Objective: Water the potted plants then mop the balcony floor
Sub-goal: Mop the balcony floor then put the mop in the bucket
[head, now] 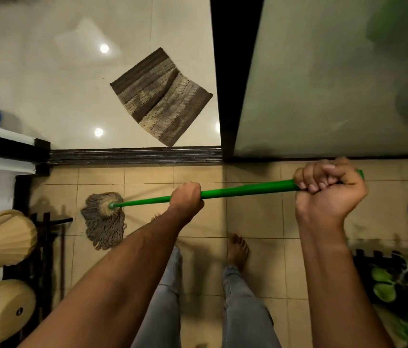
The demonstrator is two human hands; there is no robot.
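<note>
A mop with a green handle (245, 190) lies slanted across the view, its grey string head (104, 222) resting on the beige balcony tiles (255, 217) at the left. My left hand (188, 198) grips the handle near its middle. My right hand (328, 188) grips the handle's top end, fingers curled tight around it. A potted plant with green leaves (398, 285) stands at the lower right, partly cut off by the frame.
A black sliding-door track (135, 155) separates the balcony from the glossy indoor floor, where a striped brown mat (160, 96) lies. A glass door panel (336, 79) fills the upper right. Beige pots (2, 237) sit on a dark rack at left. My bare feet (238, 252) stand mid-balcony.
</note>
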